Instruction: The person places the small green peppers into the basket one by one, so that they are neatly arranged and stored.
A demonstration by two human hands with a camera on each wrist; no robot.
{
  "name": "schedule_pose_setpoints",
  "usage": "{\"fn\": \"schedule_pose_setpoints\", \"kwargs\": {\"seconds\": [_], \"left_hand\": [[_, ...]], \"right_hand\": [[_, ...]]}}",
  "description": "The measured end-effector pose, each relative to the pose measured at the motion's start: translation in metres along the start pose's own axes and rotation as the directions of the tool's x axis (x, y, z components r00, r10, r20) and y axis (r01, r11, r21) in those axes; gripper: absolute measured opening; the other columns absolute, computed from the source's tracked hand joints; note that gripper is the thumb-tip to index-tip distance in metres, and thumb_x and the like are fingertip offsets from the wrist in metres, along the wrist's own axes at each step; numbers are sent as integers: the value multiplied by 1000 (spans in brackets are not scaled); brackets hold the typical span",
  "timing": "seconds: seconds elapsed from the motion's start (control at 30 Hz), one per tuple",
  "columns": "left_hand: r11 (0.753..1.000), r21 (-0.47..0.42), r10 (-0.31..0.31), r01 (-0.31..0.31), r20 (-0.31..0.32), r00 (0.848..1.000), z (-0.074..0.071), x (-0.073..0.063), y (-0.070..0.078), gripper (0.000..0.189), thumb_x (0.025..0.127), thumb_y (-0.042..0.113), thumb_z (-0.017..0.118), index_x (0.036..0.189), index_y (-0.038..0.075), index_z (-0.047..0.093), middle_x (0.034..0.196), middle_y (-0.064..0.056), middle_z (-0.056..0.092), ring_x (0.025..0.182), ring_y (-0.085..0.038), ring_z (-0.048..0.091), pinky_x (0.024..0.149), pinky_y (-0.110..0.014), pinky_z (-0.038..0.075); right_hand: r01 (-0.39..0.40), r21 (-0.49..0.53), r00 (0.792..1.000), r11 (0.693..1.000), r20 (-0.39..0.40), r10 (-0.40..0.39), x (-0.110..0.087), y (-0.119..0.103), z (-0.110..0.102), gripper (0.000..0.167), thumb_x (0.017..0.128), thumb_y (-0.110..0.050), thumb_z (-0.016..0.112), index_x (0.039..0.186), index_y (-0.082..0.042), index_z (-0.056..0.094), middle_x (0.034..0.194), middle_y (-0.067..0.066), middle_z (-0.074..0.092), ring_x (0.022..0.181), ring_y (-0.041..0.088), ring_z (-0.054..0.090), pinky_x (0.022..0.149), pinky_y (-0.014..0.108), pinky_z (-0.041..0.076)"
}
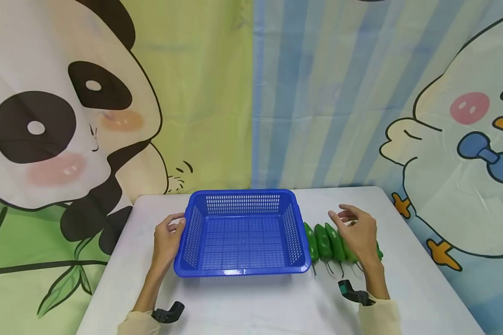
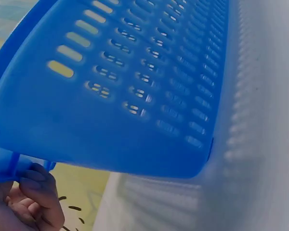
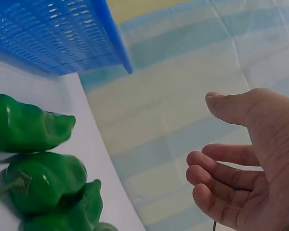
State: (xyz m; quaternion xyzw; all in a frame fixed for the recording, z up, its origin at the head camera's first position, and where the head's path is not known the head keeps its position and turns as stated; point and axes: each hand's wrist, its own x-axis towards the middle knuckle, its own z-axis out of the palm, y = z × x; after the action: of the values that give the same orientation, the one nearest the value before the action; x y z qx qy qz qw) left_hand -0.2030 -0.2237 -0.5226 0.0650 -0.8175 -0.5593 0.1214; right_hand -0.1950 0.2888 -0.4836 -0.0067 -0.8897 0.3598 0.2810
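A blue plastic basket (image 1: 243, 242) with slotted sides is in the middle of the white table, its inside holding nothing. My left hand (image 1: 168, 237) pinches its left rim, with the thumb on the near side. In the left wrist view, the curled fingers (image 2: 38, 192) are at the rim's corner, beside the slotted wall. My right hand (image 1: 357, 232) hovers over a row of several green peppers (image 1: 322, 242), right of the basket. Its thumb and fingers are apart and loosely bent, with nothing between them. It partly hides the peppers at the row's right end.
The white table (image 1: 251, 307) reaches back to a hanging cloth printed with a panda (image 1: 37, 172) and a white bird (image 1: 444, 204). Pepper stems point toward the near edge. A dark wrist camera (image 1: 354, 294) is strapped to each forearm.
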Motion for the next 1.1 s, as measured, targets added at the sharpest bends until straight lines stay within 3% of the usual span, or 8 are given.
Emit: {"fn": "schedule_pose_setpoints", "kwargs": {"seconds": [0.2, 0.27, 0.67, 1.1], "left_hand": [[999, -33, -3, 2, -9, 1000, 4, -1, -2, 33, 114, 24, 60, 138, 2, 68, 92, -26, 79, 60, -8, 70, 54, -24, 56], [999, -36, 1, -2, -18, 1000, 5, 0, -2, 33, 114, 23, 60, 137, 3, 69, 93, -27, 79, 59, -9, 70, 54, -24, 56], [999, -45, -15, 14, -7, 1000, 0, 1, -1, 37, 113, 26, 61, 141, 2, 67, 102, -28, 80, 62, -6, 72, 56, -23, 58], [998, -69, -4, 3, -14, 1000, 3, 1, -2, 34, 113, 23, 62, 139, 2, 68, 102, -30, 79, 62, -5, 73, 56, -23, 59]], "right_hand": [[-87, 48, 995, 995, -34, 89, -3, 18, -10, 33, 94, -23, 88, 117, -1, 81, 96, 17, 82, 82, -6, 62, 76, 9, 50], [-93, 55, 995, 994, -35, 95, -5, 22, -14, 34, 94, -23, 88, 118, 0, 80, 97, 18, 81, 82, -12, 59, 77, 8, 50], [-162, 84, 984, 983, -58, 167, -10, 48, -36, 36, 96, -24, 86, 122, 0, 80, 106, 22, 81, 82, -15, 60, 77, 2, 47], [-309, 56, 947, 949, -71, 313, -20, 70, -53, 48, 99, -36, 82, 133, -3, 77, 122, 21, 79, 88, -16, 58, 82, 2, 46]]}}
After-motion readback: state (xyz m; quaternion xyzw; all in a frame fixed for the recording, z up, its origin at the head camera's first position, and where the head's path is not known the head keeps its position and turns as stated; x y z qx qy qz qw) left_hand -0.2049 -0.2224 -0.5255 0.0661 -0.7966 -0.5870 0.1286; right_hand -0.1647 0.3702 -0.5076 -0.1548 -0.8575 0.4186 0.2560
